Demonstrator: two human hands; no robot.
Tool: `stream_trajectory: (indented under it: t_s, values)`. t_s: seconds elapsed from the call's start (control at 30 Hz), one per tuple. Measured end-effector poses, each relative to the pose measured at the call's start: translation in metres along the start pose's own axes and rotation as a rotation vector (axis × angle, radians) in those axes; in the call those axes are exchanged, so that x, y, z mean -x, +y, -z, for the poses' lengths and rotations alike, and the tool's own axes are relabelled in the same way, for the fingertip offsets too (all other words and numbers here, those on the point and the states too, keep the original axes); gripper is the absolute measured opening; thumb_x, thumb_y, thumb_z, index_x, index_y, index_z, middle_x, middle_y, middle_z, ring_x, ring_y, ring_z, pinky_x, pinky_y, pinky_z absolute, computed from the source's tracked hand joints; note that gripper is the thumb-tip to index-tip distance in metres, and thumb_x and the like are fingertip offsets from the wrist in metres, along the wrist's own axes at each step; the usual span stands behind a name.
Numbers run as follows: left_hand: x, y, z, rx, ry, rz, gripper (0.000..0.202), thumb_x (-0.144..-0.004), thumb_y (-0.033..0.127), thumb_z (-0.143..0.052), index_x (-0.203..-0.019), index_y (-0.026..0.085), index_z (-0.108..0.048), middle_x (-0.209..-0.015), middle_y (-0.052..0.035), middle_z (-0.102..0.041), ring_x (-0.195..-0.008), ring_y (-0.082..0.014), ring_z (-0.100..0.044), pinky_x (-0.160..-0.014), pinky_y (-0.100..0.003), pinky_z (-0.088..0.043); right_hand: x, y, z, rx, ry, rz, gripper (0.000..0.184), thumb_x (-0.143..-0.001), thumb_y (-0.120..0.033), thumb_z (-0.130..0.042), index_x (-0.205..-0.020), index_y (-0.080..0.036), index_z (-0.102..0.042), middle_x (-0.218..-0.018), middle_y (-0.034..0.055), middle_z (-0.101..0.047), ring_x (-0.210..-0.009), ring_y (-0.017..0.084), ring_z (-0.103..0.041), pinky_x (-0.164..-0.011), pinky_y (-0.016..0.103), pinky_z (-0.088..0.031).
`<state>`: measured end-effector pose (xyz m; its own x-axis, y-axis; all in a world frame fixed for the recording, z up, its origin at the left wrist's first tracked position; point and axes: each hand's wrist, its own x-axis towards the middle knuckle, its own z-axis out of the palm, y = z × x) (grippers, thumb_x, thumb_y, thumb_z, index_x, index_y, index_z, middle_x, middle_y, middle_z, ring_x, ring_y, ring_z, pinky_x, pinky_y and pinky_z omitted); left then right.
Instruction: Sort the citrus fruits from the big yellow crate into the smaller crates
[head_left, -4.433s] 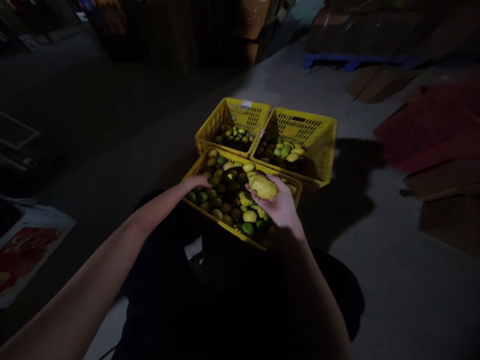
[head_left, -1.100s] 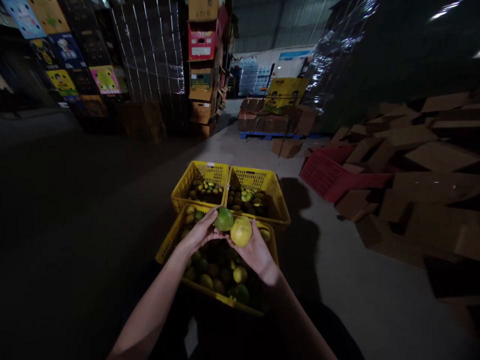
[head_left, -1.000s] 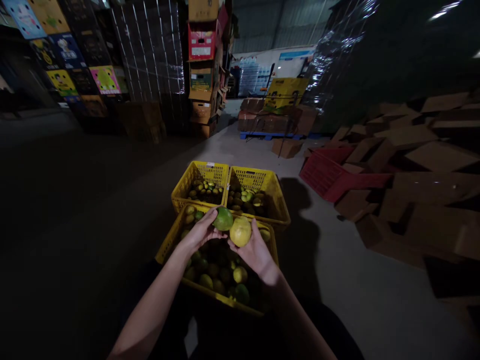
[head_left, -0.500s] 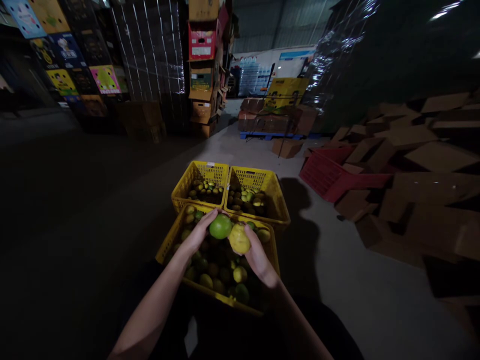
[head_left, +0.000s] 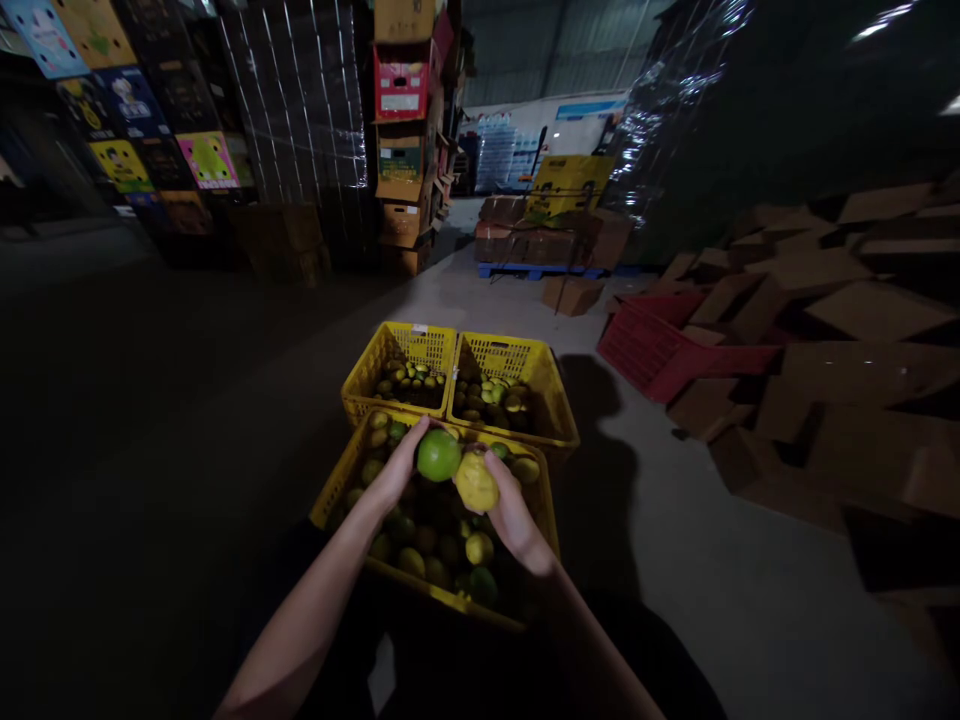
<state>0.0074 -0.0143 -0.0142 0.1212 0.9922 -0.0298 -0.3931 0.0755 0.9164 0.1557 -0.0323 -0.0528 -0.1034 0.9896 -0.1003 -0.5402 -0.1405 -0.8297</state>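
My left hand (head_left: 399,466) is closed around a smooth green citrus fruit (head_left: 439,455). Beside it, my right hand (head_left: 514,516) grips a yellow, bumpy citrus fruit (head_left: 476,481), its thumb on the right side. The two fruits are held close together above a yellow plastic crate (head_left: 448,598). Inside that crate lie many green and yellow fruits, among them a yellow one (head_left: 479,549) and a dark green one (head_left: 484,586). Fingers under both held fruits are largely hidden.
Two more yellow crates, a left one (head_left: 352,385) and a right one (head_left: 556,400), adjoin the front crate and hold smaller-looking fruits. A red crate (head_left: 652,350) and flattened cardboard (head_left: 847,430) lie at right. Stacked boxes (head_left: 401,170) and a blue pallet (head_left: 536,271) stand behind.
Both hands keep hold of the same two fruits. The view has shifted very slightly, and the yellow fruit appears turned a little in my right hand.
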Motion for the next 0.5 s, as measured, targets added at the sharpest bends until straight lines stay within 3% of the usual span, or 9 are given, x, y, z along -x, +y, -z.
stream_trajectory:
  t_s: [0.1, 0.2, 0.3, 0.4, 0.5]
  values:
    - [0.008, 0.005, -0.003, 0.006, -0.046, 0.037, 0.030, -0.077, 0.046, -0.062, -0.085, 0.017, -0.060, -0.076, -0.0012, -0.060, -0.062, -0.0119, -0.053, -0.050, -0.020, -0.038, 0.003, -0.004, -0.004, -0.048, -0.071, -0.035, 0.032, -0.077, -0.051, -0.062, -0.085, -0.021, -0.061, -0.069, -0.0001, -0.061, -0.050, 0.010, -0.048, -0.037, 0.020, -0.034]
    - [0.009, 0.005, -0.005, 0.010, -0.052, 0.112, 0.031, -0.078, 0.046, -0.060, -0.086, 0.016, -0.059, -0.066, 0.0004, -0.057, -0.050, -0.0097, -0.047, -0.046, -0.021, -0.038, 0.003, -0.007, -0.006, -0.104, -0.118, -0.004, 0.036, -0.070, -0.052, -0.068, -0.088, -0.021, -0.060, -0.065, -0.0015, -0.059, -0.044, 0.008, -0.041, -0.034, 0.018, -0.027]
    - [0.003, 0.001, -0.006, 0.022, 0.005, 0.245, 0.040, -0.083, 0.052, -0.052, -0.086, 0.013, -0.061, -0.052, 0.0006, -0.053, -0.040, -0.0090, -0.041, -0.047, -0.025, -0.043, 0.002, -0.009, -0.005, -0.123, -0.135, -0.022, 0.038, -0.066, -0.052, -0.071, -0.086, -0.021, -0.059, -0.058, -0.0028, -0.056, -0.039, 0.007, -0.039, -0.033, 0.018, -0.025]
    - [-0.004, -0.002, -0.005, 0.076, 0.041, 0.381, 0.045, -0.086, 0.053, -0.044, -0.079, 0.012, -0.061, -0.048, -0.0009, -0.052, -0.039, -0.0101, -0.045, -0.050, -0.027, -0.048, 0.001, -0.011, -0.003, -0.127, -0.157, -0.114, 0.039, -0.070, -0.057, -0.064, -0.077, -0.019, -0.059, -0.046, -0.0040, -0.050, -0.031, 0.006, -0.035, -0.031, 0.018, -0.022]
    - [-0.006, -0.002, -0.004, 0.135, 0.011, 0.481, 0.049, -0.089, 0.051, -0.037, -0.070, 0.012, -0.059, -0.043, 0.0000, -0.048, -0.037, -0.0083, -0.042, -0.057, -0.028, -0.053, -0.003, -0.013, -0.002, -0.156, -0.119, -0.212, 0.041, -0.075, -0.060, -0.055, -0.074, -0.019, -0.058, -0.049, -0.0013, -0.056, -0.028, 0.006, -0.033, -0.029, 0.018, -0.018]
